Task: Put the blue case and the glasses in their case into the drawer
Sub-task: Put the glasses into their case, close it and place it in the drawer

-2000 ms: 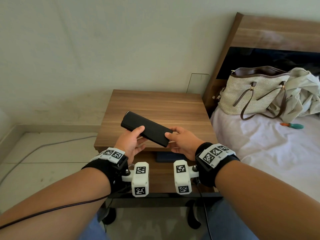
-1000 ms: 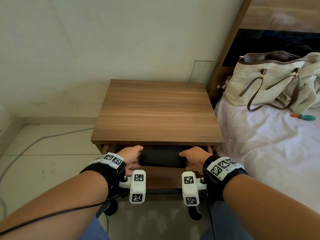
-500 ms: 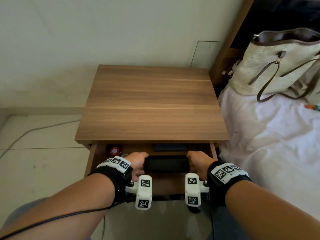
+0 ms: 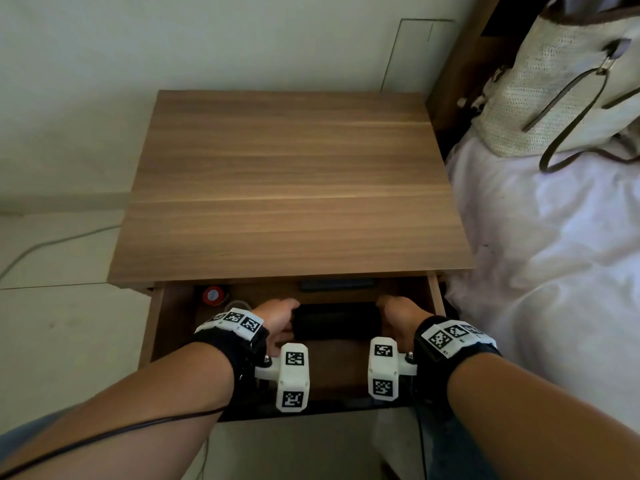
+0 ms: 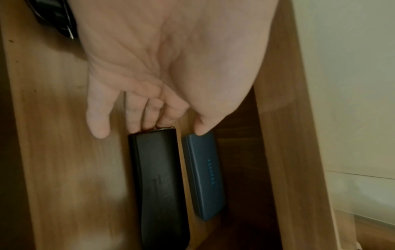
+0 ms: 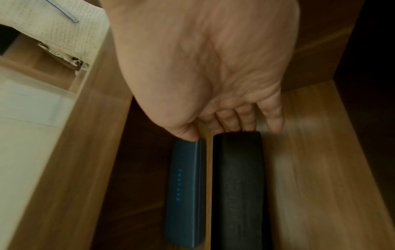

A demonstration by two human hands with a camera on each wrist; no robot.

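Hands meet inside the open drawer (image 4: pixel 435 296) under the worktop (image 4: pixel 291 188) in the head view: left hand (image 4: pixel 277 318) and right hand (image 4: pixel 401 313) at either end of the black glasses case (image 4: pixel 334 320). Left wrist view: fingertips (image 5: pixel 147 121) touch the black case's end, beside the blue case (image 5: pixel 205 175). Right wrist view: fingers (image 6: pixel 239 121) curl onto its other end; whether either hand grips, I cannot tell.
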